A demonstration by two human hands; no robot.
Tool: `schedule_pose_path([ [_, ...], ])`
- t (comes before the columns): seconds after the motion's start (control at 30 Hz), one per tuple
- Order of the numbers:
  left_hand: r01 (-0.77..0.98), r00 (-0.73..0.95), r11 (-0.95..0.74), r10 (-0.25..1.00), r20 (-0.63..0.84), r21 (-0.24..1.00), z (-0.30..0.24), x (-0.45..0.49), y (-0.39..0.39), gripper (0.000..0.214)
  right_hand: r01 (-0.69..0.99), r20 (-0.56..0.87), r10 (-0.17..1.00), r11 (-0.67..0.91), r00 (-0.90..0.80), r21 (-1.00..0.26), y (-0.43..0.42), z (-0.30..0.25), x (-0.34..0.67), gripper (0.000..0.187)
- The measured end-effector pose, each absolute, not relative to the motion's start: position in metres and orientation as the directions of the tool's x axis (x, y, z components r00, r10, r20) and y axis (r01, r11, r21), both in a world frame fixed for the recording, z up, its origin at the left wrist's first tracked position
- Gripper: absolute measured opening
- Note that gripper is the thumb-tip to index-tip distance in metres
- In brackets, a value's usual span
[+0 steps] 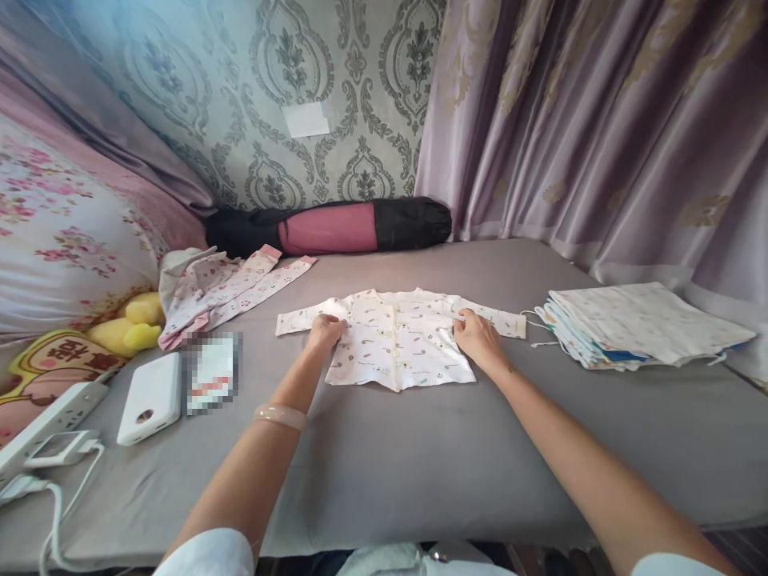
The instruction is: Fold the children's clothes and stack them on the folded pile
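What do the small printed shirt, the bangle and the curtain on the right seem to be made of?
Small shirt: soft fabric, perhaps cotton, matt; it lies flat with soft creases. Bangle: stone, glass or plastic, unclear which; it looks rigid, smooth and pale. Curtain: probably satin-like fabric; its folds shine.

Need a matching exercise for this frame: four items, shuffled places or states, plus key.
Items:
1. small shirt
2. bangle
3. folded cloth stack
4. pink-and-black roll

Places or states:
A. in front of the patterned wall
B. piled on the right of the grey sheet
C. laid out, left hand and right hand at its sides
D. around the left forearm

Pairs: 1-C, 2-D, 3-B, 4-A
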State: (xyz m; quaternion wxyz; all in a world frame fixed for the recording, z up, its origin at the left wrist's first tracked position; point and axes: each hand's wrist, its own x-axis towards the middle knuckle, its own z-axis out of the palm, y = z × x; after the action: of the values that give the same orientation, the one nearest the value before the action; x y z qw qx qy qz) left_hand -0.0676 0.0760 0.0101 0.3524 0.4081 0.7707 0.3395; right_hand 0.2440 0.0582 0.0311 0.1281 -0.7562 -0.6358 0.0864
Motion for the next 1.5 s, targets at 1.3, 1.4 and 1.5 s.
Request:
schedule_pose_path([
  [1.3,0.973,0.211,-0.217,0.974,0.088,0.072,-0.014,-0.006,0.036,0.06,0.963,0.095,0.968,0.242,-0.231,-0.123,0.044,-0.02,0.193,0.065],
  [1.4,0.972,0.212,-0.219,0.974,0.084,0.086,-0.009,-0.006,0.036,0.059,0.958,0.1,0.966,0.249,-0.236,-0.144,0.045,-0.019,0.195,0.065],
  [1.5,0.944,0.258,-0.271,0.962,0.089,0.189,-0.004,-0.012,0.036,0.053,0.93,0.085,0.958,0.286,-0.273,-0.23,0.046,-0.013,0.199,0.062],
])
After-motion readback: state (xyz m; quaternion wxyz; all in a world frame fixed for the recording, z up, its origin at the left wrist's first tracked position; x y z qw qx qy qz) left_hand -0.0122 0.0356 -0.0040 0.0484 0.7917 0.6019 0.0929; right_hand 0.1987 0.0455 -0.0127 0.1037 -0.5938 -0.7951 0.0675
